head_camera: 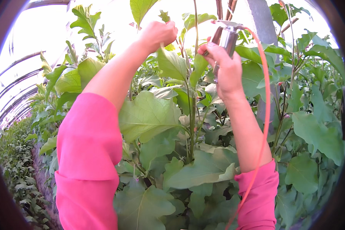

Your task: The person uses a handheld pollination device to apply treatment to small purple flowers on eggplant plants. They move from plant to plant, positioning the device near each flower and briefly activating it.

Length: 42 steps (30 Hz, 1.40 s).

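My right hand (225, 67) is closed around a metal plant-tying tool (228, 37) with a red-orange tape or cord (266, 95) running from its head down past my forearm. To the left, my left hand (161, 36) is raised with its fingers curled near the top of a leafy plant; its fingertips are turned away, so what it holds cannot be told. Between my hands rise dark plant stems (196, 28). Below them, eggplant-like plants with a broad green leaf (149, 116) and upright stems (192, 123) fill the middle.
A grey concrete post (263, 26) stands behind the tool, at the right. Dense foliage (316, 132) continues on the right. Curved greenhouse hoops (14, 83) line the left, above a narrow soil path (41, 178) between plant rows.
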Available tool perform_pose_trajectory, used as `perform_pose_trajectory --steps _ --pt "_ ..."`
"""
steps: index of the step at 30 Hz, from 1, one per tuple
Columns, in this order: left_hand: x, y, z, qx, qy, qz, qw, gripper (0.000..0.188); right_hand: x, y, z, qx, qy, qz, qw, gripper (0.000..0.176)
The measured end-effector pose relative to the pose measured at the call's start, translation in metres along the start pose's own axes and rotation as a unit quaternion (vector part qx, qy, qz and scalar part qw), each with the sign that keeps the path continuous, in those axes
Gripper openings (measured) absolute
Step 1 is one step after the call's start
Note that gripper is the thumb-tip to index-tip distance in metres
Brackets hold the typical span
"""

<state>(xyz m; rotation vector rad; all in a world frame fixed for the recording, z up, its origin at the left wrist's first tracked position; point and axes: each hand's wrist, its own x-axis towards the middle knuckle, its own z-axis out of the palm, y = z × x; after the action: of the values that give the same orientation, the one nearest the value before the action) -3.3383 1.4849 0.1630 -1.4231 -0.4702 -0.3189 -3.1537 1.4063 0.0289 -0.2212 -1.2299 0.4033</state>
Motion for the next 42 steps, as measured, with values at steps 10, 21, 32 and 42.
perform_pose_trajectory --steps 10,21,32,42 --pt "0.024 -0.001 -0.027 -0.245 -0.134 -0.419 0.864 0.023 -0.020 -0.029 -0.007 0.045 0.012 -0.020 0.999 0.040" --pt "-0.109 0.001 -0.220 -0.550 0.178 -0.171 0.798 0.025 -0.056 -0.057 0.021 0.238 -0.087 -0.131 0.959 0.049" --pt "-0.277 -0.008 -0.173 -0.408 0.072 -0.251 0.875 0.016 -0.110 -0.107 0.132 0.404 -0.301 0.049 0.863 0.073" --pt "-0.294 -0.013 -0.085 -0.143 0.087 0.173 0.971 0.008 -0.066 -0.036 0.249 0.046 -0.306 0.029 0.950 0.051"
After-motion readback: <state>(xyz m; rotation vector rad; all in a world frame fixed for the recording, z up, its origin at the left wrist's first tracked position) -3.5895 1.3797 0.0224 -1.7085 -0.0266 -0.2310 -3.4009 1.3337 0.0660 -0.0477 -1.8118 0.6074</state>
